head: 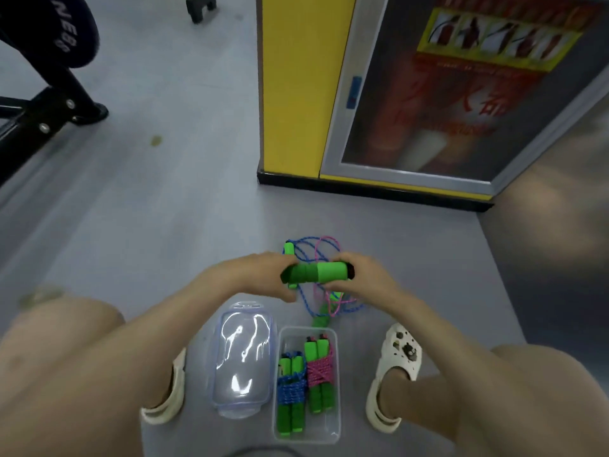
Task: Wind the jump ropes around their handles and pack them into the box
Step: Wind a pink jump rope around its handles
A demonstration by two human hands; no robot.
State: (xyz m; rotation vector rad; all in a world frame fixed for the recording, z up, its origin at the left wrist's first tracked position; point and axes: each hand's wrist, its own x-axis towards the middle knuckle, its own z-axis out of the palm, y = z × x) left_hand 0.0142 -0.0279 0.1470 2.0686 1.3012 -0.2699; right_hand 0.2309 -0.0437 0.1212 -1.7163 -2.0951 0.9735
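Both hands hold a pair of green foam handles (316, 273) side by side above the floor. My left hand (263, 275) grips their left end and my right hand (359, 275) grips the right end. Loose blue rope (304, 255) and pink rope (321, 249) lie tangled on the floor beneath, with another green handle (289, 248) behind. The clear plastic box (334, 423) sits between my feet. It holds a blue-wound bundle (291, 390) and a pink-wound bundle (320, 371).
The clear lid (242, 357) lies on the floor left of the box. My white clogs (395, 374) flank the box. A yellow pillar (296, 87) with a glass cabinet stands ahead. Another person's leg (75, 84) and a black frame are at the far left.
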